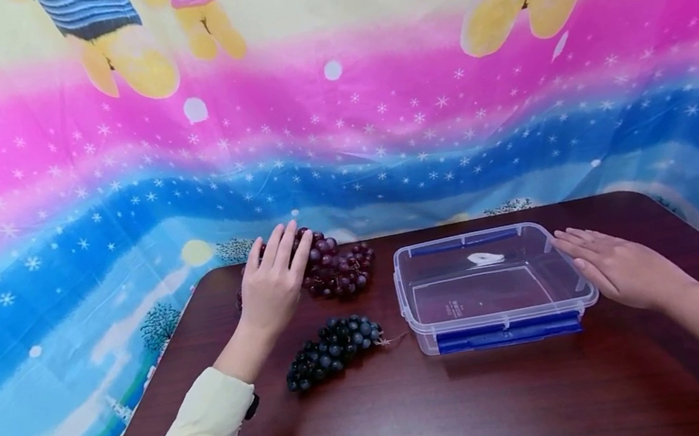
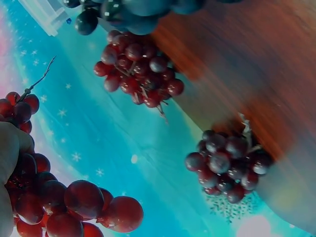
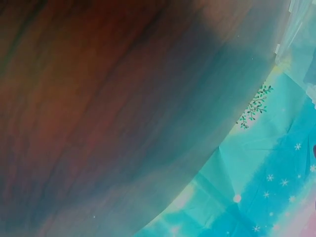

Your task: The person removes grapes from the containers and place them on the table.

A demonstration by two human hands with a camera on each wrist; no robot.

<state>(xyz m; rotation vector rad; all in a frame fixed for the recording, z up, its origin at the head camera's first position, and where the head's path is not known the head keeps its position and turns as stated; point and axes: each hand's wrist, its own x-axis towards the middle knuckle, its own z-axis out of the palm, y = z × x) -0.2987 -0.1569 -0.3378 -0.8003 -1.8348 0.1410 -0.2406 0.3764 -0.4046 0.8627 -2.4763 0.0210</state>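
My left hand [image 1: 273, 278] reaches over the far left of the table, its fingers on a bunch of red grapes [image 1: 325, 249]. Close up in the left wrist view, the thumb side presses against that bunch [image 2: 81, 205], which the hand holds. A second red bunch [image 1: 341, 276] lies just to its right, and a third [image 2: 229, 165] shows partly hidden by the hand in the head view. Nearer me lies a bunch of black grapes [image 1: 332, 352]. My right hand [image 1: 624, 267], fingers straight, touches the right rim of a clear plastic box [image 1: 404, 293] with blue clips.
The dark wooden table [image 1: 380, 424] has rounded far corners. Behind it hangs a patterned cloth [image 1: 334, 115] with pink and blue bands. A small white loop [image 1: 486, 258] appears at the box's far side. The box's edge [image 3: 296, 22] enters the right wrist view.
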